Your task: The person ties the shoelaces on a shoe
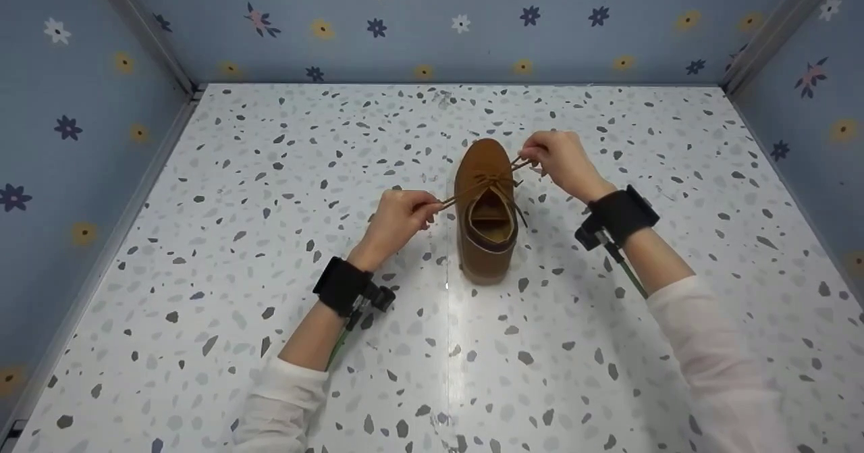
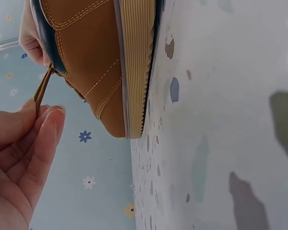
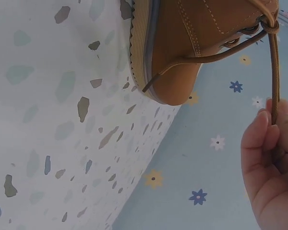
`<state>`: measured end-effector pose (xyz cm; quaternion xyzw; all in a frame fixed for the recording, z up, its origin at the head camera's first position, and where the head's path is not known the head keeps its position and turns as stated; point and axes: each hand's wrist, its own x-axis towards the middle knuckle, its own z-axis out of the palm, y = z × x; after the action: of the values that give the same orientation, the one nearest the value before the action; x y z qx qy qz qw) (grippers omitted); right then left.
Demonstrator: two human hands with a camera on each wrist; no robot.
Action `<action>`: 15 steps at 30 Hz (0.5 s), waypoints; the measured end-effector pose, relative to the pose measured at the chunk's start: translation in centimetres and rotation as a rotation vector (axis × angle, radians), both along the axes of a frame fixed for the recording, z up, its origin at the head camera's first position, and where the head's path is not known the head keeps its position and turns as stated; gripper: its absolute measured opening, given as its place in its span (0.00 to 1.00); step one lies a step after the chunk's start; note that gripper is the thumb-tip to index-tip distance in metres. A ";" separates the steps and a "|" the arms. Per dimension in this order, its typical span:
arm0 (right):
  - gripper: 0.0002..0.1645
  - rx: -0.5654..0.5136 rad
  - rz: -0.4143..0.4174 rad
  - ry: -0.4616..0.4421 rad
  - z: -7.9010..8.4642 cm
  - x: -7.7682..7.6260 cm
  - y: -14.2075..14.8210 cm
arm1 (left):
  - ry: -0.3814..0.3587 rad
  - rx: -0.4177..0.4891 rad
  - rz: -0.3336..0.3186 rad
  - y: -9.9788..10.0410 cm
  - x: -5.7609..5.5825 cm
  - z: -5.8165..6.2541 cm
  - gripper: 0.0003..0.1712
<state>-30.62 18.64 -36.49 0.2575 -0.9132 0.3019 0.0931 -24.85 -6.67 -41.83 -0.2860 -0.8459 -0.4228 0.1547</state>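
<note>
A brown lace-up shoe [image 1: 487,264] stands upright on the speckled surface, its toe toward the back wall. To its left, my left hand [image 1: 399,218] pinches one loop of the shoelace [image 2: 43,88] between thumb and fingers. On the other side, my right hand [image 1: 561,163] pinches the opposite loop of the lace [image 3: 274,72]. Both loops are drawn out taut from a knot [image 3: 270,26] over the shoe's tongue. One loose lace end [image 3: 206,59] hangs down the shoe's side in the right wrist view. Neither hand touches the shoe's body.
The white speckled surface [image 1: 223,250] spreads around the shoe. Blue flower-patterned walls [image 1: 432,7] border it at the back, left and right. Each wrist wears a black strap with a camera [image 1: 344,287] and a green cable.
</note>
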 end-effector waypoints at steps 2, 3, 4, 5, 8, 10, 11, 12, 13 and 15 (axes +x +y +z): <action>0.07 -0.009 0.000 0.004 0.0 0.0 0.0 | 0.011 0.000 0.002 0.0 0.0 -0.1 0.09; 0.08 -0.016 0.000 0.002 -0.1 0.0 0.0 | 0.014 0.000 0.002 0.0 0.0 -0.1 0.08; 0.09 -0.019 -0.001 0.002 -0.1 -0.1 0.0 | 0.018 -0.002 0.002 0.0 -0.1 -0.2 0.08; 0.09 -0.019 -0.002 0.005 -0.1 -0.1 0.1 | 0.024 -0.005 0.004 0.0 -0.1 -0.2 0.08; 0.12 -0.025 -0.001 0.007 -0.2 -0.1 0.1 | 0.031 -0.010 0.010 0.0 -0.1 -0.2 0.08; 0.13 -0.021 0.000 0.015 -0.2 -0.2 0.1 | 0.029 -0.012 0.015 0.0 -0.1 -0.2 0.07; 0.13 -0.021 0.002 0.019 -0.2 -0.2 0.1 | 0.027 -0.013 0.017 0.0 -0.1 -0.2 0.07; 0.13 -0.025 0.006 0.018 -0.2 -0.2 0.2 | 0.025 -0.013 0.017 0.0 -0.1 -0.2 0.07; 0.12 -0.029 0.009 0.019 -0.3 -0.2 0.2 | 0.023 -0.014 0.017 0.0 -0.1 -0.2 0.07; 0.11 -0.032 0.013 0.020 -0.3 -0.2 0.2 | 0.019 -0.012 0.013 0.0 -0.1 -0.3 0.07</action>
<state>-30.85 18.87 -36.81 0.2649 -0.9056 0.3144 0.1044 -24.96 -6.68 -42.08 -0.2852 -0.8489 -0.4139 0.1636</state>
